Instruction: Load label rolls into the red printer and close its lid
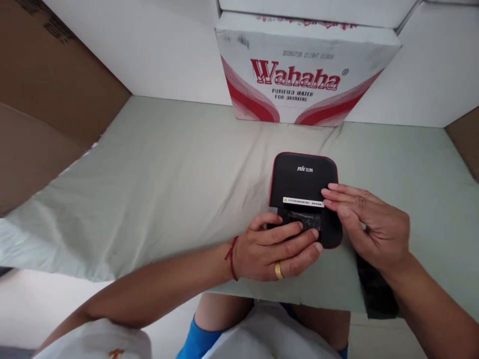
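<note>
A black device (304, 179) with a thin red rim is seen right of the frame's centre, lying flat on a worktop (168, 189) that is covered with a pale green cloth. A small white logo is printed near its far edge, and a white label strip (303, 202) is fixed across its middle.

The near end of the device is gripped by the left hand (275, 249), which comes in from the lower left. Its fingers are curled over the device's top face and its thumb is pressed against the left side. A gold ring (279, 270) is worn on one finger and a red cord (232, 257) at the wrist.

The right hand (368, 224), entering from the lower right, is held open with the fingers straight and close together. Their tips are laid on the device's right part, just beside the label strip.

A dark object (376, 294) is partly hidden under the right forearm at the worktop's near edge; what it is cannot be told.

A white and red carton (303, 75) printed "Wahaha" is stood against the white wall at the top centre, well behind the device. Brown cardboard (48, 99) fills the upper left of the frame.
</note>
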`<action>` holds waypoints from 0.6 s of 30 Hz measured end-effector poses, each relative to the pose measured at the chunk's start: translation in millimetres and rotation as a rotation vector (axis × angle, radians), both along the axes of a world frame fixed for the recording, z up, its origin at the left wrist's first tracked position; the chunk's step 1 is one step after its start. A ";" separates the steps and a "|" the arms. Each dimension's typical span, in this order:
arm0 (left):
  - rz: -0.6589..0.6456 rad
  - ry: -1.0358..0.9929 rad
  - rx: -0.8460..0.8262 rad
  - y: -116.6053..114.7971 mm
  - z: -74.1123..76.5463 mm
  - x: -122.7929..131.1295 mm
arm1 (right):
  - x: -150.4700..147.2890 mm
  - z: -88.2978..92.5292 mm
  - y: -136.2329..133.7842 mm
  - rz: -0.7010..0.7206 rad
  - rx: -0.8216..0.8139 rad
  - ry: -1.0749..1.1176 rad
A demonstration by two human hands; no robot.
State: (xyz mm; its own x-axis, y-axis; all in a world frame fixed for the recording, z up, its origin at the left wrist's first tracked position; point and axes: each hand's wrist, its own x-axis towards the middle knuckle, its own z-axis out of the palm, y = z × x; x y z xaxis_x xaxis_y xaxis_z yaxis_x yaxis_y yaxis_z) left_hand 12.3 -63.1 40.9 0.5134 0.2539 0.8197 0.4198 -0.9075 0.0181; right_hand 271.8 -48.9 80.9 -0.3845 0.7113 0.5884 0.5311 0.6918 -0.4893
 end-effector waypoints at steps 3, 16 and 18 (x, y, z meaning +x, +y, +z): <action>-0.024 -0.013 -0.011 2.6 1.6 1.2 | -2.3 -3.7 -1.7 -0.016 0.015 0.000; 0.030 -0.271 -0.111 20.8 -9.5 -18.9 | -11.5 -22.1 -9.9 -0.097 0.098 0.081; 0.040 -0.233 -0.259 28.6 -9.1 -26.2 | -10.7 -21.9 -12.1 -0.101 0.083 0.060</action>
State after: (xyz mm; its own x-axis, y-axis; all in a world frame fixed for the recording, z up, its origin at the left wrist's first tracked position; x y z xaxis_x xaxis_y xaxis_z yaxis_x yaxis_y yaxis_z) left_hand -14.0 -34.5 31.9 0.3051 0.4851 0.8195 0.4124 -0.8430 0.3455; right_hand 261.1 -61.0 58.9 -0.2757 0.6923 0.6669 0.5712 0.6760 -0.4656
